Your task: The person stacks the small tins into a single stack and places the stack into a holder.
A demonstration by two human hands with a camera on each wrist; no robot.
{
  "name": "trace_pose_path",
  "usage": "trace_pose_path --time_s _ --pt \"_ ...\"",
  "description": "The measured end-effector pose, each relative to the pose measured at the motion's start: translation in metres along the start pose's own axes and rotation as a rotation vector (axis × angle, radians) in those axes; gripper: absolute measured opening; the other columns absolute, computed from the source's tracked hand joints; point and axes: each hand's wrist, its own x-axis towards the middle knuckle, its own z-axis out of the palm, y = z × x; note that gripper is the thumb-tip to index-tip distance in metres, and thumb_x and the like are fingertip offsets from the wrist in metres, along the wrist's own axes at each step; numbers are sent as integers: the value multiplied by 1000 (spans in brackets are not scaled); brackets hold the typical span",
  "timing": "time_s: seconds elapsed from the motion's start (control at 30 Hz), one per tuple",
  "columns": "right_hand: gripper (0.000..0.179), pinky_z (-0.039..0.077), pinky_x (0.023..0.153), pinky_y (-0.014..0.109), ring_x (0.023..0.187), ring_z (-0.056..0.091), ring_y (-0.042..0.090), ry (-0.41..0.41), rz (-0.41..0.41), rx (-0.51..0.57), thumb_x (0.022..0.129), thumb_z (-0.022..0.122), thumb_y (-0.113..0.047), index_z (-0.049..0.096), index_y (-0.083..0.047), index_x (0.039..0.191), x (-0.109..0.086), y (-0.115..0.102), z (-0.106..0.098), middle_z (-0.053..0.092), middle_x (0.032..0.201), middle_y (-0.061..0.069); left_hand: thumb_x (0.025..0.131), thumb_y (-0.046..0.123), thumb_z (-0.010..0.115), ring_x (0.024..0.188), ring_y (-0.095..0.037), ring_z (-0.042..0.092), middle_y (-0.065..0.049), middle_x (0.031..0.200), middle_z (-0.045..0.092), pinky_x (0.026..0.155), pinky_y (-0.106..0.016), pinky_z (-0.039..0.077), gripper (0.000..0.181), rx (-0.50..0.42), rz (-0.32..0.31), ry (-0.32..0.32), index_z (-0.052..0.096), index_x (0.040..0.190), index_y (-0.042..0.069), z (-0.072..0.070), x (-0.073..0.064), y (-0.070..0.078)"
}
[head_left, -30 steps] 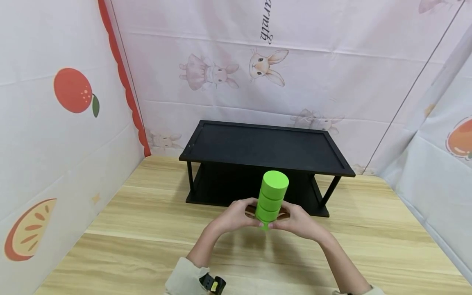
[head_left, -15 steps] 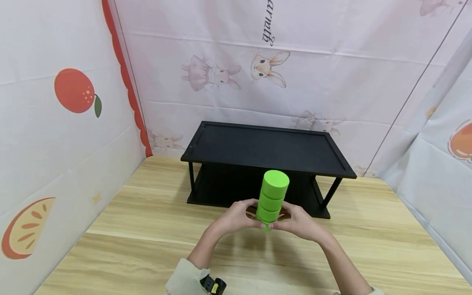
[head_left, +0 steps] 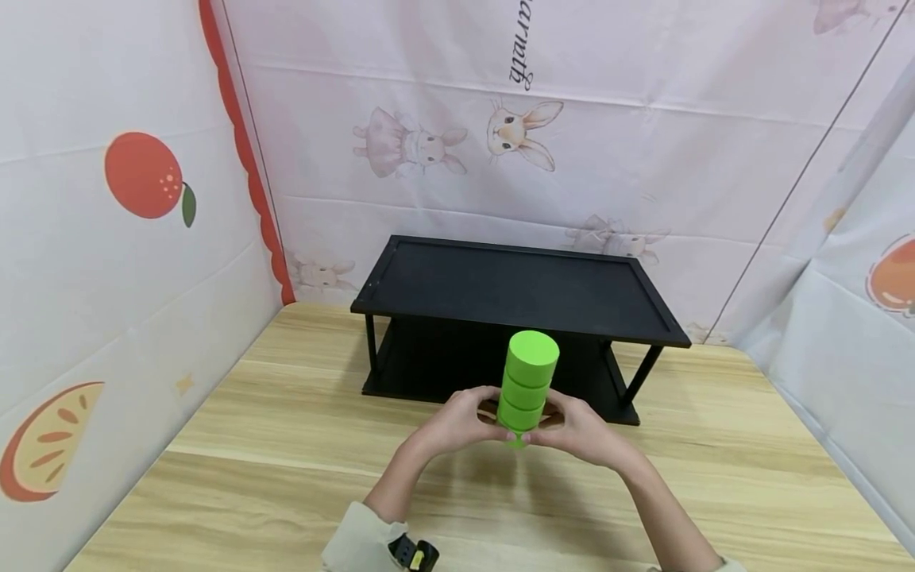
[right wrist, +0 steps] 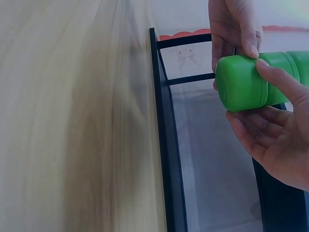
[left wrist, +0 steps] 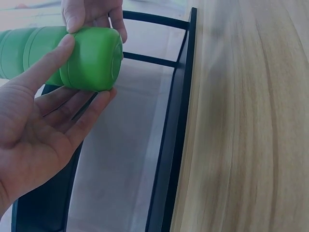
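Note:
A bright green cylindrical container (head_left: 527,385), ringed by grooves, is held up in front of the black rack in the head view. My left hand (head_left: 461,421) grips its lower part from the left, and my right hand (head_left: 582,429) grips it from the right. Both thumbs press on the near side, close together. In the left wrist view the container (left wrist: 94,58) shows its rounded lower end, with fingers of the left hand (left wrist: 36,135) curved under it. The right wrist view shows the right hand (right wrist: 285,135) around the same end of the container (right wrist: 241,82).
Behind the hands stands a two-level black rack (head_left: 515,286) with thin posts. It rests on a light wooden table (head_left: 286,461). Printed cloth walls (head_left: 429,79) with rabbits and fruit enclose the back and sides. A dark band with a yellow part (head_left: 415,556) is on the left wrist.
Hands and container hold almost the same place. The whole head view has shifted very slightly; the grip looks unchanged.

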Motion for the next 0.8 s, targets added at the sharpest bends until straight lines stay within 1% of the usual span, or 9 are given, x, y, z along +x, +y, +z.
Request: trace_pose_path --time_s 0.23,0.43,0.6,0.7,0.8 --pt "51 51 77 37 94 59 24 17 -3 21 78 75 -25 53 -5 120 -1 1 1 60 109 7 74 12 78 93 -14 60 -3 109 60 75 -21 50 51 -3 14 20 56 119 4 0 0 2" --pt "53 51 76 36 93 60 24 37 -3 32 77 76 -23 53 -4 121 0 0 1 60 107 7 74 13 78 93 -14 60 -3 107 61 75 -21 50 49 6 25 26 57 118 3 -2 1 2" --pt "51 51 76 36 92 60 21 52 -18 7 76 76 -24 54 -5 118 1 -3 1 61 105 4 75 13 77 92 -12 61 -3 106 61 74 -21 50 48 9 25 22 57 117 3 -4 2 4" --pt "51 51 76 36 92 60 20 55 -20 -5 76 76 -25 54 -6 118 2 -4 1 62 104 3 75 14 77 90 -11 61 -2 105 62 74 -21 50 49 23 20 19 57 118 4 -6 3 5" --pt "51 51 77 36 92 61 20 51 -17 10 77 76 -23 54 -5 119 3 -5 0 61 106 4 76 15 77 89 -9 60 -1 104 62 74 -21 50 49 48 18 18 56 119 5 -7 3 7"
